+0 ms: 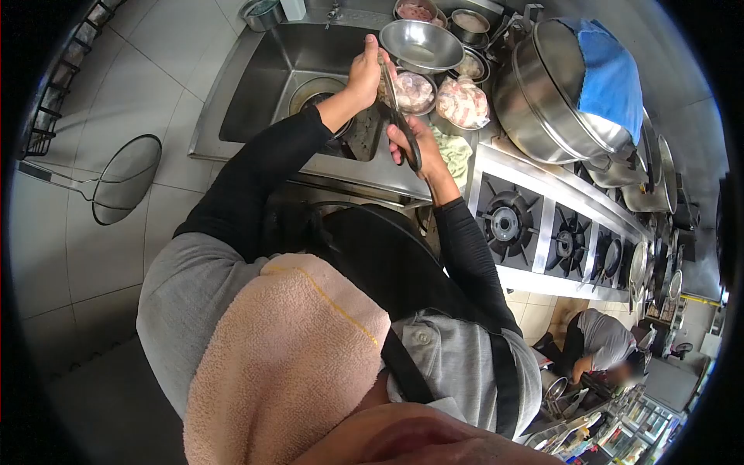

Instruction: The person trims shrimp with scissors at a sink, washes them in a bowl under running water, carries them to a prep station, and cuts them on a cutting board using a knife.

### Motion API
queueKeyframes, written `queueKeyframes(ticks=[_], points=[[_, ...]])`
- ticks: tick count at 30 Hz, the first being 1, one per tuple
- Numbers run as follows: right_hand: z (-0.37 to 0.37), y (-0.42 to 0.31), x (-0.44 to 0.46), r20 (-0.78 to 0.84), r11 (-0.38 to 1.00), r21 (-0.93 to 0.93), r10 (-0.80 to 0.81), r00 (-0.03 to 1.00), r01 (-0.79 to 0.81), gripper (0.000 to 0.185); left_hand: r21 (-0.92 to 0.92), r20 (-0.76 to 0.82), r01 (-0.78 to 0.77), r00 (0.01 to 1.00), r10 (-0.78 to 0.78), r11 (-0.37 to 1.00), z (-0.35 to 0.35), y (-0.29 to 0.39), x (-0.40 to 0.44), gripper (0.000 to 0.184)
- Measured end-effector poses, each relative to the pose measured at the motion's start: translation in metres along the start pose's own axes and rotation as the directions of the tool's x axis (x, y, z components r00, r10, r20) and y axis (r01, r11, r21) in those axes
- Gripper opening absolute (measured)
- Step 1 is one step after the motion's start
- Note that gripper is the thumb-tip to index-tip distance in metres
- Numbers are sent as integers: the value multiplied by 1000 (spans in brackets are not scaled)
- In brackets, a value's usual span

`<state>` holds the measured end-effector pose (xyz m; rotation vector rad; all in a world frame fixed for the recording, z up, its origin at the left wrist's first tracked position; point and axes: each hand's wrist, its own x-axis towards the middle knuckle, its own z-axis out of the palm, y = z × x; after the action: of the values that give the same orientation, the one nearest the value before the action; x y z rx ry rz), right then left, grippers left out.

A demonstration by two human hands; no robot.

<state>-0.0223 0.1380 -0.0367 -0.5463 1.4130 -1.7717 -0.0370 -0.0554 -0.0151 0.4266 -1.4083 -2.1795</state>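
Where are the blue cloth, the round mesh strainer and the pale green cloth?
Blue cloth (608, 70): head view, on its upper middle, over the big pot (535, 97).
Round mesh strainer (128, 174): head view, on its mesh.
Pale green cloth (456, 159): head view, on its crumpled middle.

Wide fisheye view, black vignette at corners; tiles and counter bow outward. Light moderate, even; glare on steel bowl (421, 45) and big pot (535, 93). Lower left dim. Distant co-worker's face blurred.
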Motion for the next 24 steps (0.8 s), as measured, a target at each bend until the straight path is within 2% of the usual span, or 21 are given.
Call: queueKeyframes(ticks=[1, 7, 13, 16, 19, 22, 24], points=[[3, 0, 0, -5, 999, 38, -16, 1000, 16, 40, 33, 12, -14, 1000, 14, 999, 1, 0, -2, 63], [0, -10, -6, -1, 994, -74, 77, 997, -77, 39, 36, 103, -93, 991, 89, 995, -2, 1, -11, 64], [8, -14, -12, 27, 998, 33, 59, 998, -60, 38, 84, 112, -99, 990, 89, 992, -3, -4, -20, 66], [5, -13, -11, 32, 996, -35, 85, 996, -84, 37, 63, 190, -142, 973, 128, 988, -9, -1, -17, 67], [4, -12, -14, 15, 996, -45, 81, 997, -81, 35, 153, 143, -122, 985, 100, 981, -11, -3, -18, 68], [11, -14, -13, 37, 991, 119, 48, 998, -52, 35, 203, 123, -130, 987, 106, 971, -10, -7, -25, 68], [11, -15, -11, 28, 998, 25, 56, 998, -57, 36, 203, 123, -147, 985, 124, 968, -9, -6, -23, 70]])
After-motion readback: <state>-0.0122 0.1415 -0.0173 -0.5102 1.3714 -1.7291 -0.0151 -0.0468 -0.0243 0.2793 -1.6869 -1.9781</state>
